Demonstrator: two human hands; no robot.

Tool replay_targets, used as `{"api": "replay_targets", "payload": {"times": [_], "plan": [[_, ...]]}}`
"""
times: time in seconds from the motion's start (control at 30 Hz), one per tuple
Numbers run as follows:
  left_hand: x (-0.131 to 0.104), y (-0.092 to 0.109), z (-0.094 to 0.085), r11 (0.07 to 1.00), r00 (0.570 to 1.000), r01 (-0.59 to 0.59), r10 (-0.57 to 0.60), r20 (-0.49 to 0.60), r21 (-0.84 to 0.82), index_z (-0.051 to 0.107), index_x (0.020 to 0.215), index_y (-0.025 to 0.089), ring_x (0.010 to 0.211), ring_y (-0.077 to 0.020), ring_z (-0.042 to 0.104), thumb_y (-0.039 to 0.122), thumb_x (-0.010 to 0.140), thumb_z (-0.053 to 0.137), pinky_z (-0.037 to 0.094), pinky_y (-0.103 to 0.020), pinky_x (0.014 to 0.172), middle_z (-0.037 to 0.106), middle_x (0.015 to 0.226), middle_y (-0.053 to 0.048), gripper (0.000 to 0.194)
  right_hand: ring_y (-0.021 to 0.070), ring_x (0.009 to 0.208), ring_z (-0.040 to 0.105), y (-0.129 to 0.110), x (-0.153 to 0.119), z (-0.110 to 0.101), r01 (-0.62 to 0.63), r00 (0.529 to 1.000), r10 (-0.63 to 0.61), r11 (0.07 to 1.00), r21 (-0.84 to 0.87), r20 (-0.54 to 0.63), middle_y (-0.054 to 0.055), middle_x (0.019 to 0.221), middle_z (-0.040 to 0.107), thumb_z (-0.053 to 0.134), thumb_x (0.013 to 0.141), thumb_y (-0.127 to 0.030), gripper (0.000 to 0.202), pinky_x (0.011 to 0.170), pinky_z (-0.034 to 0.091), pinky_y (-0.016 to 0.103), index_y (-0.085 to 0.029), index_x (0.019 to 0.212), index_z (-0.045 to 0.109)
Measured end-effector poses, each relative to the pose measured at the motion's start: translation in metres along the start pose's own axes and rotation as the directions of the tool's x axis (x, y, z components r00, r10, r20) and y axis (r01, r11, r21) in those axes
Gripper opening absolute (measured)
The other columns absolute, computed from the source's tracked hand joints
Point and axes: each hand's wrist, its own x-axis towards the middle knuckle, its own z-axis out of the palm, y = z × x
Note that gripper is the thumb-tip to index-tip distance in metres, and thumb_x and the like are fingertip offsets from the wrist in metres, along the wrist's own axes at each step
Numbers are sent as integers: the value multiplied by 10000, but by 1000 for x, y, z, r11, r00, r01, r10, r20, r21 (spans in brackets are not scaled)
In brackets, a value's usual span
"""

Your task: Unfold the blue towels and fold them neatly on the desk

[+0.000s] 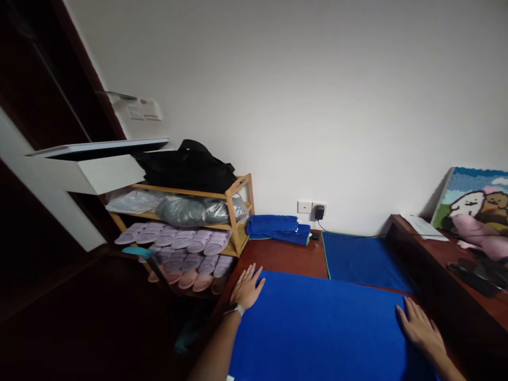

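While hands [246, 288] [419, 324] touch cloth [325, 325], clear bag [216, 212] holds fabric [174, 209], perhaps.

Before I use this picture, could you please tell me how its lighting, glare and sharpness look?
Head view: the white wall is fairly bright, the floor at lower left nearly black; head view: highlights glint on the plastic-wrapped bundle; head view: a dark shadow falls on the blue cloth near the right hand; head view: the upper-left wall plates look smeared.
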Motion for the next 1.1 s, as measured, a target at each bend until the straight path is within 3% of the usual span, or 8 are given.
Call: {"api": "replay_targets", "payload": {"times": [0.17,0.27,0.37,0.43,0.57,0.67,0.8,1.1], "plan": [[0,0,1,1000,1000,3,-3,16,1,428,1551,244,1541,-244,283,543,1026,373,221,-453,1261,363,1655,-87,607,310,1516,317,3,13,-13,-20,999,20,1000,-17,25,91,1642,365,156,879,-666,831,1208,210,653,-240,1545,412],[0,0,1,1000,1000,2,-2,14,-18,409,1560,252,1548,-251,265,545,1022,377,207,-470,1266,348,1662,-80,614,318,1490,362,-30,13,-23,14,997,-15,1000,-5,-71,135,1585,449,122,911,-597,806,1204,260,615,-171,1476,506],[-1,0,1,1000,1000,2,-2,17,-13,405,1563,247,1549,-252,262,543,1019,386,199,-467,1267,340,1664,-87,619,282,1490,365,-112,-11,-26,285,949,-273,956,62,-158,194,1549,478,120,953,-533,800,1244,254,457,-45,1437,529],[-1,0,1,1000,1000,1,-1,13,-8,407,1562,249,1548,-256,263,539,1019,389,198,-470,1266,343,1663,-85,616,260,1507,336,-186,-42,-21,468,883,-454,871,146,-120,150,1597,429,144,985,-539,767,1263,220,414,-71,1492,479],[0,-2,6,1000,1000,-14,14,-7,-4,403,1564,272,1546,-257,271,546,1021,373,209,-476,1260,359,1658,-67,609,246,1564,184,-321,-109,-1,712,663,-748,647,272,44,34,1690,236,199,1018,-591,719,1287,141,469,-202,1620,255],[3,-5,9,1000,1000,-19,19,-15,12,399,1566,260,1539,-258,289,558,1025,354,222,-481,1253,363,1654,-83,619,255,1570,145,-368,-132,10,724,607,-780,622,298,153,61,1689,198,186,1015,-625,756,1284,117,502,-182,1627,216],[6,-5,8,999,1000,-18,18,-5,29,413,1560,232,1538,-257,291,561,1029,348,231,-471,1250,350,1655,-114,628,252,1570,132,-337,-120,9,647,701,-692,718,256,170,90,1683,195,153,1009,-654,799,1285,100,495,-142,1618,235],[7,-5,8,999,1000,-18,18,-10,36,417,1556,239,1541,-251,282,567,1021,354,224,-472,1251,354,1654,-107,631,229,1567,134,-100,-36,-7,334,934,-330,942,-5,138,59,1681,249,154,985,-599,798,1289,101,445,-117,1614,243]]}}
